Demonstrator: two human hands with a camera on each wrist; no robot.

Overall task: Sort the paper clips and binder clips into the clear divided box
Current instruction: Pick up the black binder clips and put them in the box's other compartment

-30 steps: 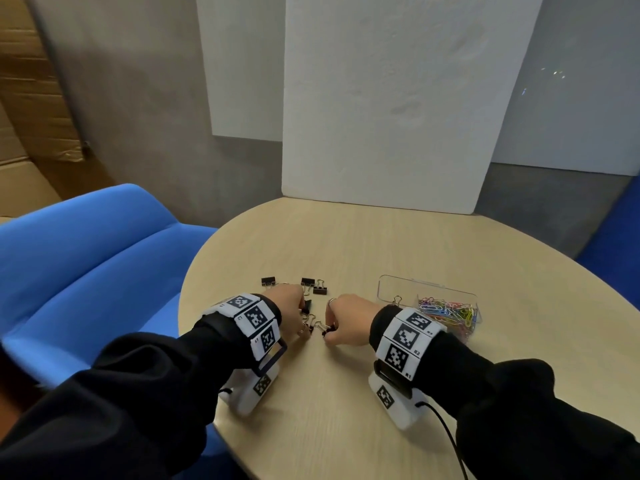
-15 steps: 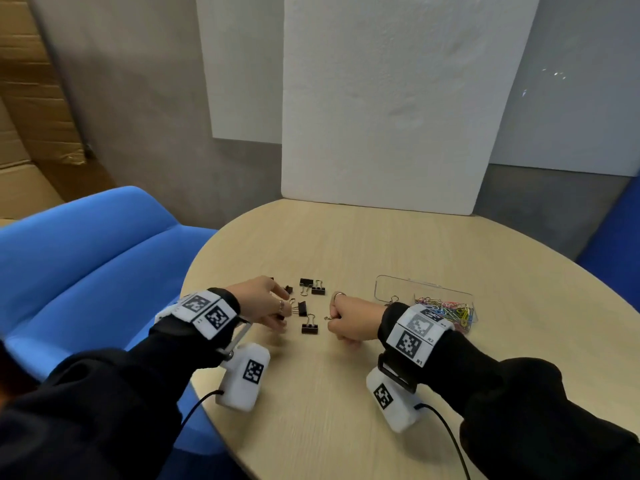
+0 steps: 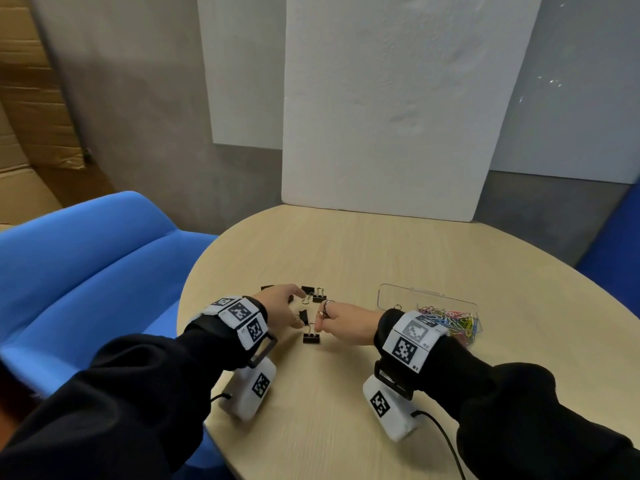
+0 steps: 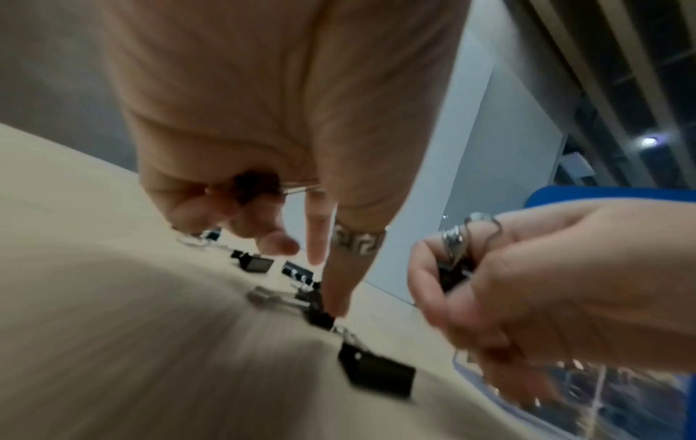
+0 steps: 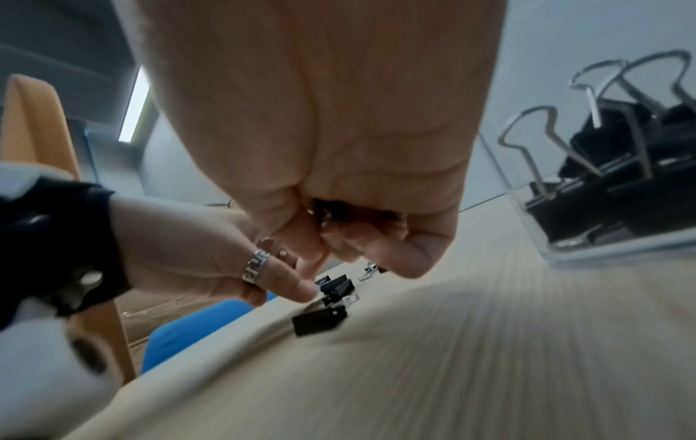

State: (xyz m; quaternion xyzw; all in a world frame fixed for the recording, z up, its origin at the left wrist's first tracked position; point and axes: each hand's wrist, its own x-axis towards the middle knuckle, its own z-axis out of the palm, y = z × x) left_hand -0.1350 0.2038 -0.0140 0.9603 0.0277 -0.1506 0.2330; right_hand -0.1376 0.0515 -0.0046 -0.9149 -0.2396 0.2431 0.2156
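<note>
Left hand moved forward over binder clips; no legible writing.

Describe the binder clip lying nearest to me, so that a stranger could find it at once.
On the round table, look between the two hands. The black binder clip lies just below the right hand, alone on the near side; the other loose clips lie farther away.
</note>
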